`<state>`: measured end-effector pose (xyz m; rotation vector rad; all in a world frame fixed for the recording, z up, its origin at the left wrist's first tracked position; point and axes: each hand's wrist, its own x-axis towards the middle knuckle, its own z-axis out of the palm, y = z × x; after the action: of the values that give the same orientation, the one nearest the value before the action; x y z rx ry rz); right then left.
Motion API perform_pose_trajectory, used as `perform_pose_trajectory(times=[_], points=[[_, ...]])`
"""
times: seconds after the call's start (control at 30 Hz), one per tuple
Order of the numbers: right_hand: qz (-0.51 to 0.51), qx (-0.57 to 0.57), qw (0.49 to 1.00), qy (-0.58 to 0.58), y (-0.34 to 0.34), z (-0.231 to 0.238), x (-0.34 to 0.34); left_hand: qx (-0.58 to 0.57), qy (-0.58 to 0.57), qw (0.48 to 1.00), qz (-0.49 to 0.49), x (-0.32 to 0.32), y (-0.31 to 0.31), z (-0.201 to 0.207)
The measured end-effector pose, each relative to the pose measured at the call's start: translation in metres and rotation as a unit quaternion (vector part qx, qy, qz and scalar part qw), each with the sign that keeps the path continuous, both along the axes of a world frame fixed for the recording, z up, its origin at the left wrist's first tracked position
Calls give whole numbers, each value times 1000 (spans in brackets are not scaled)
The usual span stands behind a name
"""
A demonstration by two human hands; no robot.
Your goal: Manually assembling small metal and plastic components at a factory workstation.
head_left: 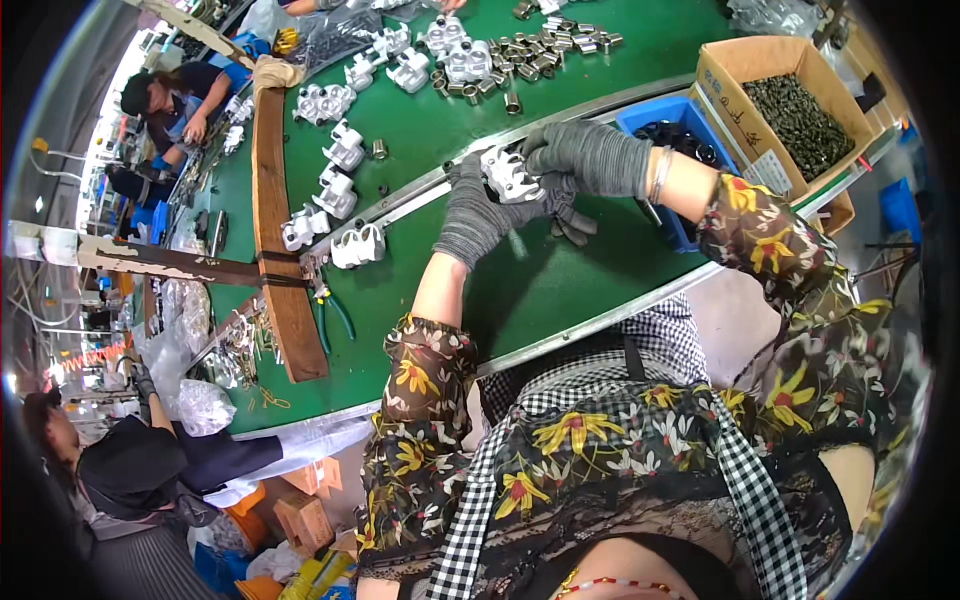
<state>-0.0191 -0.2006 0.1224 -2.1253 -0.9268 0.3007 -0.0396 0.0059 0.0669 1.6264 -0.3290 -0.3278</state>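
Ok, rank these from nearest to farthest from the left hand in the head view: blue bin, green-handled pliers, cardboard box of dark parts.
1. Blue bin, to the right of the left hand.
2. Green-handled pliers, lower left on the mat.
3. Cardboard box, far right, beyond the bin.

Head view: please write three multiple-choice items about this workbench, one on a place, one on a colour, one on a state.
1. Where is the cardboard box of small dark parts?
A. At the person's far right
B. At the person's left
C. On the floor

2. What colour is the table top?
A. Red
B. Green
C. White

3. What is the state of the white metal part at the hands?
A. Lying alone on the table
B. Held between both gloved hands
C. Inside the blue bin

Answers:
1 A: the cardboard box stands right of the blue bin.
2 B: the table is green.
3 B: the left hand and right hand grip the white metal part.
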Motion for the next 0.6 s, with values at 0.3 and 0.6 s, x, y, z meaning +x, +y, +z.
perform_pose_trajectory(times=[0.3,0.6], points=[[107,-232,961,-107,20,39,-1,76,-49,996,-2,-10,-8,12],[272,-402,839,-248,51,89,-12,218,-125,968,18,-22,1,27]])
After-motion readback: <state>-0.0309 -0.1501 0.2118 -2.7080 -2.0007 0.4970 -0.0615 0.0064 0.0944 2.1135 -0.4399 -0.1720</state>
